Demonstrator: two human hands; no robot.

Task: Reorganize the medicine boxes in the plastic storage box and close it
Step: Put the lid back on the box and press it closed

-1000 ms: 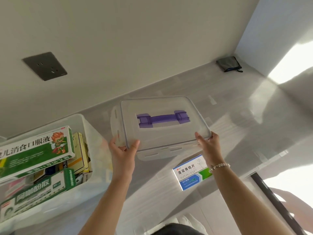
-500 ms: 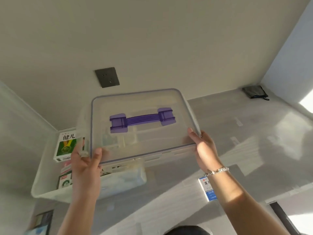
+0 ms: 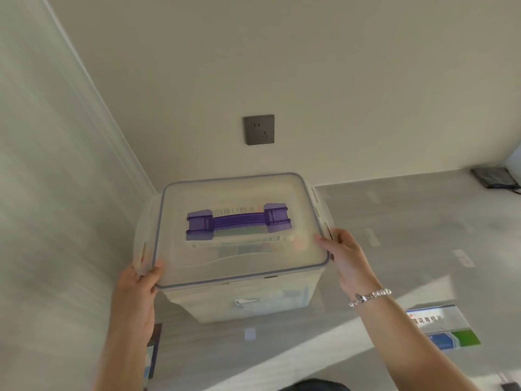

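Left hand (image 3: 138,280) and right hand (image 3: 342,253) pinching translucent lid (image 3: 239,249) corners over storage box (image 3: 248,301); stiff, light, probably slippery; best pressed at side latches.

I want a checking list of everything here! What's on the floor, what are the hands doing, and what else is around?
Surface: grey floor, sunlit stripe in front.
Job's things: clear lid with purple handle sits on the plastic storage box; side latches look not yet snapped down. Medicine boxes show faintly through the lid.
Clutter: one blue-and-green medicine box lies outside on the floor, to the right; another partly hidden item by the left arm.
Grippers: left hand grips the lid's near-left corner; right hand its right edge.
Cables: nothing seen.
Surroundings: wall socket; dark flat object by the far wall.
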